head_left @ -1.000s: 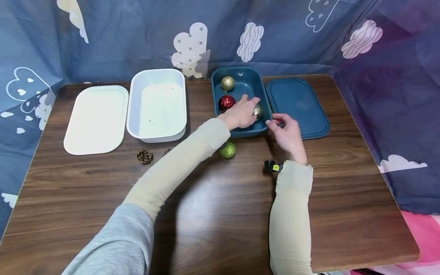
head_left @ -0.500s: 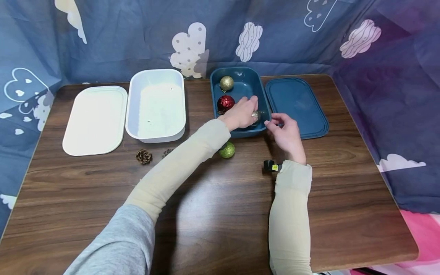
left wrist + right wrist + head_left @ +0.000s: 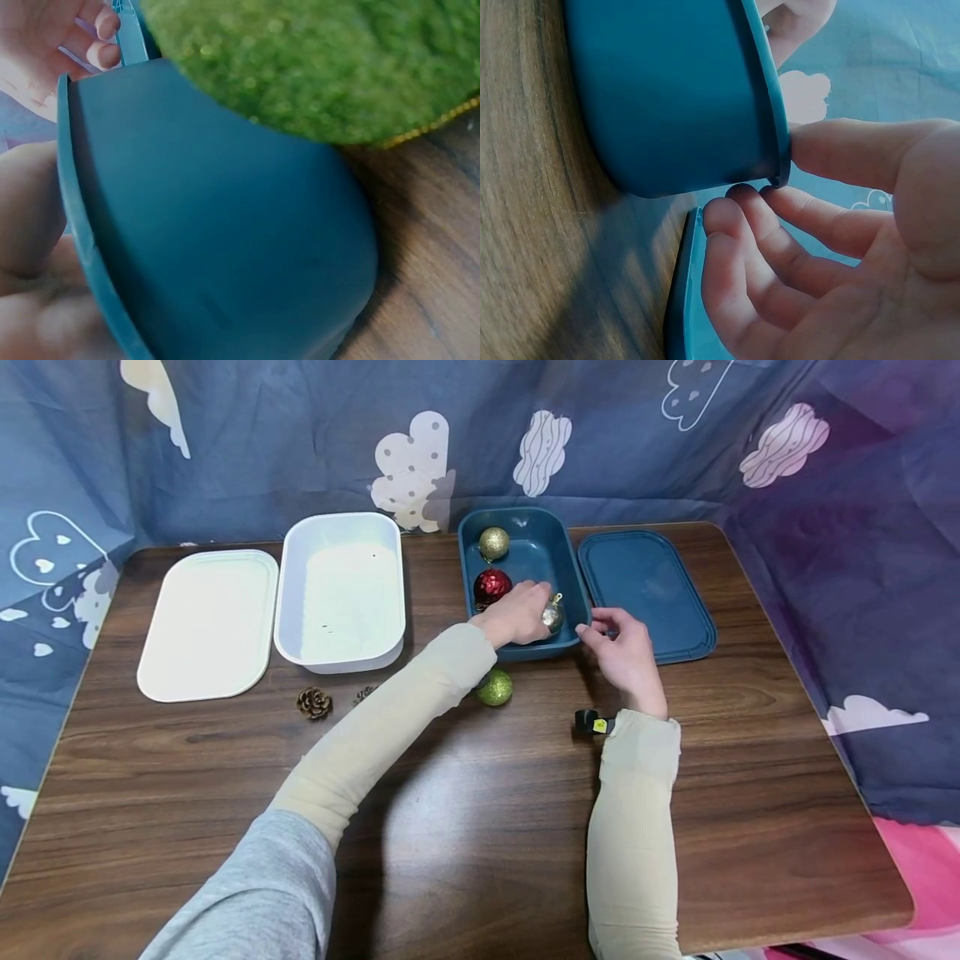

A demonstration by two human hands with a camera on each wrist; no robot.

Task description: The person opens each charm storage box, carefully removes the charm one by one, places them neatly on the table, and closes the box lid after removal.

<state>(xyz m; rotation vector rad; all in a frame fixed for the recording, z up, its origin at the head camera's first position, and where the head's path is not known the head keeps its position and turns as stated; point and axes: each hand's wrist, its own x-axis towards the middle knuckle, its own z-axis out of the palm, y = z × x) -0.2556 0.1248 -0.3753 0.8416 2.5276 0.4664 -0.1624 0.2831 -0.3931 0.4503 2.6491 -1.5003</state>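
In the head view my left hand [image 3: 517, 614] reaches into the blue box [image 3: 573, 568], its fingers round the left side of a shiny gold bauble [image 3: 553, 617]; its fingertips are hidden. A red bauble [image 3: 492, 585] and a glittery gold bauble [image 3: 494, 543] lie along the box's left side. My right hand [image 3: 628, 656] pinches the box's near right rim, the thumb over the edge and fingers against the outer wall, as the right wrist view shows. Close under my left wrist sits a green glitter bauble [image 3: 322, 67], in front of the box wall.
Left of the blue box stands a white box [image 3: 341, 585] beside its white lid [image 3: 213, 622]. A blue lid [image 3: 645, 597] lies to the right. Two pine cones, one a brown pine cone [image 3: 314, 702], rest on the wooden table [image 3: 480, 835]. A cloud-print cloth [image 3: 300, 443] hangs behind.
My left hand has curled its fingers and drawn slightly left within the blue box. The gold bauble beside it has shifted left and turned, its hanger now showing. My right hand stays at the rim.
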